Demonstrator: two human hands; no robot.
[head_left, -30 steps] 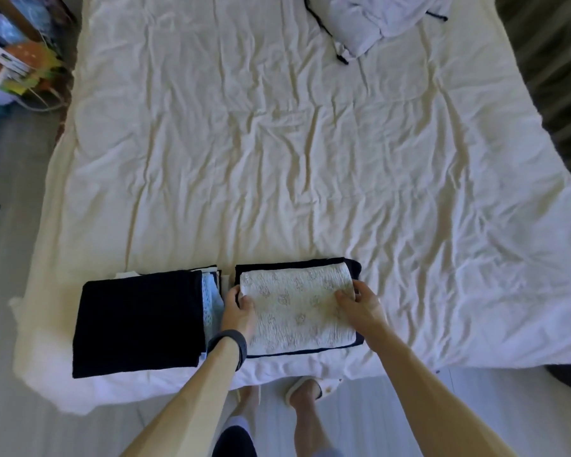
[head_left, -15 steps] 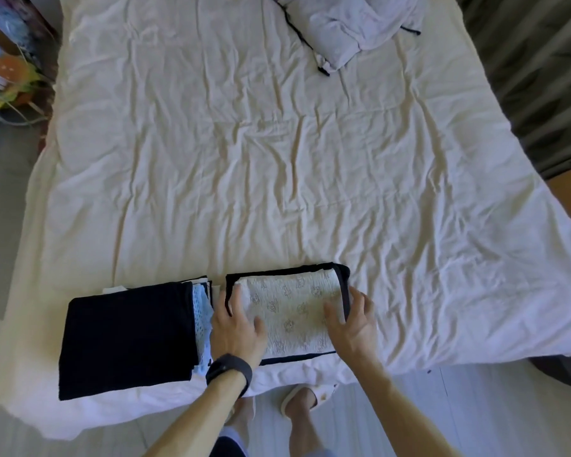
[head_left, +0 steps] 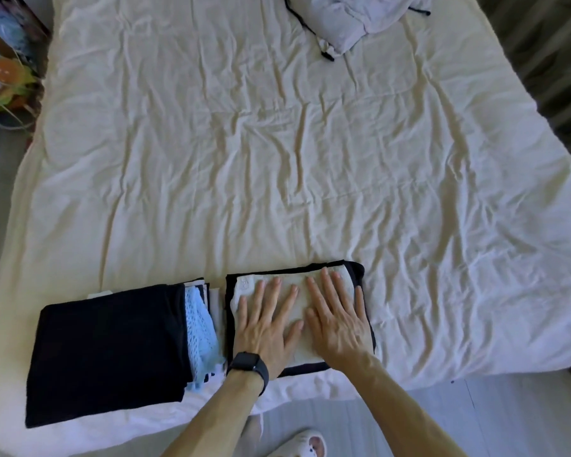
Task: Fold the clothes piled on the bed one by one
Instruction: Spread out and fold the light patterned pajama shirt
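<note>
We look down on a wide bed covered by a creased cream sheet (head_left: 277, 159), which fills most of the view. At its near edge, to the left, sits a stack of folded clothes topped by a large black folded garment (head_left: 106, 351), with a pale blue open-knit piece (head_left: 200, 328) showing at the stack's right side.

Far away at the head of the bed lies a crumpled pale grey garment with black trim (head_left: 353, 24), not yet folded and well apart from everything else.

Just beside the stack, on its right, rests a smaller folded bundle at the near edge of the bed: a white textured cloth (head_left: 244, 286) lying on a black folded garment (head_left: 358, 272) whose edge frames it.

Both hands lie flat on this white cloth. The left hand (head_left: 267, 328) has its fingers straight and spread, pressing down and gripping nothing; the right hand (head_left: 337, 324) lies the same way, palm down beside it. A black wristband (head_left: 248, 362) circles the left wrist.

We judge the bundle to be light, soft and limp, likely to spring open or slide on the sheet unless pressed. To move it, we would slip our fingers under its two short sides and lift it whole. The grey garment is best taken by its trimmed edge.
</note>
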